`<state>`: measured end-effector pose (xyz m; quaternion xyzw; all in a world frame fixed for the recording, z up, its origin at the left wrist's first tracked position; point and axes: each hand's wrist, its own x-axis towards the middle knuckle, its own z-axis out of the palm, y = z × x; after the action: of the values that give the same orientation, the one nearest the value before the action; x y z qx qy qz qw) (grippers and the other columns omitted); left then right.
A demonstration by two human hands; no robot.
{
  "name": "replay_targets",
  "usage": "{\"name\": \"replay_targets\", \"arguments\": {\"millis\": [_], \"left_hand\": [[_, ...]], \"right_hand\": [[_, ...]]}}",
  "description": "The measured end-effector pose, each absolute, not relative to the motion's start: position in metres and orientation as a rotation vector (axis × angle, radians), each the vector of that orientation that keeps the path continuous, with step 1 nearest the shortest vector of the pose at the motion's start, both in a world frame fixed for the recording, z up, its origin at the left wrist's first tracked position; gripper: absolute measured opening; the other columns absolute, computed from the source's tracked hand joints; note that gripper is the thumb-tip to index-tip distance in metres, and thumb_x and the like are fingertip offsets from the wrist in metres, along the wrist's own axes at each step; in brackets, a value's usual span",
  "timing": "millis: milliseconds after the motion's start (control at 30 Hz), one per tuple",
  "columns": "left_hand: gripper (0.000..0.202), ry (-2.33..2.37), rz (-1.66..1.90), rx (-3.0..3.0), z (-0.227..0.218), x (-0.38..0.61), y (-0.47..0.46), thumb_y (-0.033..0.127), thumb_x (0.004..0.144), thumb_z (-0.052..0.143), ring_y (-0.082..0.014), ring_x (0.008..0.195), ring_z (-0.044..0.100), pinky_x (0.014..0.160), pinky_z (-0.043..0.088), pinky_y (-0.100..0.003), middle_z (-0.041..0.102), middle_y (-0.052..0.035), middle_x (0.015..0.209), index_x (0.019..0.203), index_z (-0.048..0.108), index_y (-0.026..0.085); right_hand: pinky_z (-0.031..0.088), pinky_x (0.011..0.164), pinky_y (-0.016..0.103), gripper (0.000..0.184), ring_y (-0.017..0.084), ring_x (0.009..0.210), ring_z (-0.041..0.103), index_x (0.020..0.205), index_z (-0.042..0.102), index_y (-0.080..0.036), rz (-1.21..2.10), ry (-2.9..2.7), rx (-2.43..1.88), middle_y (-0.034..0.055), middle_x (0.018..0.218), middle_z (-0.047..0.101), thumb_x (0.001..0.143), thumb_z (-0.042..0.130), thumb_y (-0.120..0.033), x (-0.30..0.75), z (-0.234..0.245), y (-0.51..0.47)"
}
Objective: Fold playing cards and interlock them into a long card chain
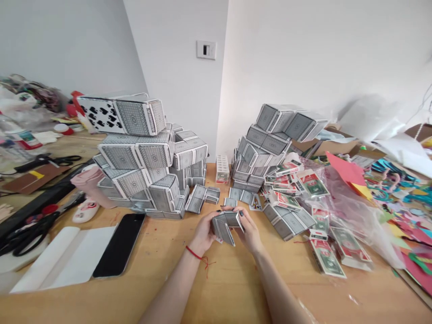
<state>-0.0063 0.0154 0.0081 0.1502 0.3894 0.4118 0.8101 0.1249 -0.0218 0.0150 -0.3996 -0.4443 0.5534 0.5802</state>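
Between my two hands are folded playing cards (223, 228) with grey patterned backs, partly joined at an angle. My left hand (204, 230) grips them from the left, a red string around its wrist. On the other side my right hand (249, 228) pinches the cards' right end, dark nail polish showing. Just beyond lie a small folded-card piece (199, 198) and some flat cards (239, 195). Stacks of card boxes rise at the left (151, 155) and at the right (261, 148). One low card block (286, 220) sits right of my right hand.
A black phone (119, 245) lies on white paper (64, 258) at the left, near black scissors (35, 231). Red and green card packs (326, 256) and plastic wrap (366, 229) spread at the right, beside coloured paper (407, 243). A white wall stands behind the table.
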Motion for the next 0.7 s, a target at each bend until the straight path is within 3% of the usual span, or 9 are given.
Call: {"name": "replay_targets", "arguments": {"millis": [300,500,700], "left_hand": [[0.017,0.844,0.872,0.375,0.007,-0.005,0.015,0.025,0.066,0.058,-0.0162,0.061,0.061,0.056,0.047,-0.026,0.066,-0.0037,0.066,0.074,0.062,0.012],[0.015,0.840,0.855,0.377,0.012,-0.004,0.012,0.023,0.066,0.058,-0.0156,0.060,0.060,0.057,0.048,-0.026,0.065,-0.0034,0.066,0.074,0.062,0.012],[0.017,0.673,0.771,0.421,0.016,-0.008,0.011,0.021,0.069,0.055,-0.0185,0.069,0.061,0.071,0.049,-0.036,0.066,-0.0059,0.075,0.082,0.062,0.012]], "right_hand": [[0.040,0.086,0.035,0.035,0.020,0.094,0.055,0.098,0.055,-0.024,1.162,-1.108,-0.964,0.0041,0.100,0.061,0.080,0.042,-0.051,0.127,-0.001,-0.014],[0.041,0.085,0.038,0.036,0.022,0.088,0.058,0.100,0.059,-0.022,1.124,-1.076,-1.007,0.0048,0.093,0.065,0.080,0.045,-0.048,0.130,-0.007,-0.013],[0.044,0.077,0.035,0.034,0.022,0.078,0.059,0.090,0.061,-0.021,1.024,-1.035,-1.086,0.0045,0.082,0.065,0.080,0.043,-0.048,0.133,-0.011,-0.011]]}}
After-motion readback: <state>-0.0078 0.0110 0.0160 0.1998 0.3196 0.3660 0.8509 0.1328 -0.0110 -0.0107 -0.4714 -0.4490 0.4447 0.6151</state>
